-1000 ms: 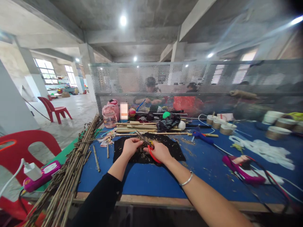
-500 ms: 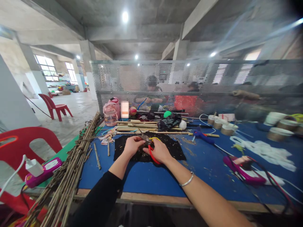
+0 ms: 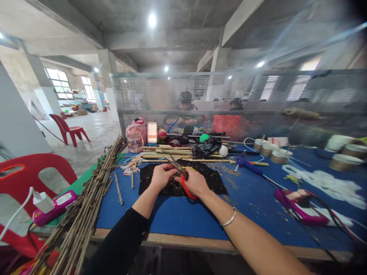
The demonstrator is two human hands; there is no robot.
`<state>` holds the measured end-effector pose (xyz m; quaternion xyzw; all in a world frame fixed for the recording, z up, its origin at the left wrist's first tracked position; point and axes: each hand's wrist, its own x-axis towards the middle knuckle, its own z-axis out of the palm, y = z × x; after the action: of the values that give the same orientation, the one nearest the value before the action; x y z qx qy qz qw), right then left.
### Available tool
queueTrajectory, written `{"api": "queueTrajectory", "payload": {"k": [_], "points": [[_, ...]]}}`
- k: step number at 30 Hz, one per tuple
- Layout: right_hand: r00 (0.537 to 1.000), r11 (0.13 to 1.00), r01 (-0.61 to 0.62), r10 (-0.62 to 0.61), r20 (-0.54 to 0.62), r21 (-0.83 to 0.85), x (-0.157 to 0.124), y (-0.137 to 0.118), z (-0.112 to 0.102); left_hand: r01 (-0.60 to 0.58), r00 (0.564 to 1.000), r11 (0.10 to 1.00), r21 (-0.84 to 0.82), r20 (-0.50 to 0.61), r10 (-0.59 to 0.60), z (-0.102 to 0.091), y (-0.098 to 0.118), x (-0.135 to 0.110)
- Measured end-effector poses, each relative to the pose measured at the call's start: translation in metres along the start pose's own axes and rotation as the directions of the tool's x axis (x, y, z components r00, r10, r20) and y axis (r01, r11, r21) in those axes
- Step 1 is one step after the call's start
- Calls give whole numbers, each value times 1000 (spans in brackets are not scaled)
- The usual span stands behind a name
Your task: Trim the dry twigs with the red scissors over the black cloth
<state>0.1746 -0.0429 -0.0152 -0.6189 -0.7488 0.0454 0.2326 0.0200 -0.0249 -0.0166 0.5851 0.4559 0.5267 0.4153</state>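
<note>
My right hand [image 3: 195,182] is closed round the red handles of a pair of scissors [image 3: 183,179], whose blades point up and left. My left hand [image 3: 161,175] is pinched on a small brown piece right at the blades; I cannot make out what it is. Both hands hover over a black cloth [image 3: 212,179] littered with brown shavings, on the blue table [image 3: 177,217]. A metal bracelet circles my right wrist.
A bundle of long thin sticks [image 3: 86,206] lies along the table's left edge. Cut bamboo lengths [image 3: 166,154] lie behind the cloth. A pink jug [image 3: 134,136], tape rolls [image 3: 272,152], a blue glue gun [image 3: 246,164], and a purple tool [image 3: 298,210] stand around. People sit behind a mesh screen [image 3: 229,95].
Both hands stay together over the black cloth. The view has drifted slightly, and the scissors have shifted a little in my right hand.
</note>
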Motion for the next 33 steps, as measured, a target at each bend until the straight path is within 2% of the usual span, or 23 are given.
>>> {"api": "queueTrajectory", "payload": {"k": [3, 9, 15, 21, 27, 33], "points": [[999, 1000, -22, 22, 24, 0, 0, 0, -3, -3, 1000, 999, 45, -4, 3, -1, 0, 0], [998, 999, -41, 40, 44, 9, 1, 5, -2, 48, 999, 998, 32, -21, -47, 0, 2, -1], [996, 999, -43, 43, 80, -5, 3, 6, 2, 67, 997, 997, -32, 35, -66, -2, -4, 2], [998, 998, -19, 22, 58, -52, 1, 2, 2, 69, 995, 987, -142, 76, -59, -2, -5, 4], [999, 999, 33, -33, 24, -4, 0, 3, 4, 32, 993, 997, -63, 113, -24, 0, -3, 1], [999, 1000, -10, 10, 51, 4, 0, 3, 5, 0, 996, 1000, -17, 88, 1, 1, -3, 0]]}}
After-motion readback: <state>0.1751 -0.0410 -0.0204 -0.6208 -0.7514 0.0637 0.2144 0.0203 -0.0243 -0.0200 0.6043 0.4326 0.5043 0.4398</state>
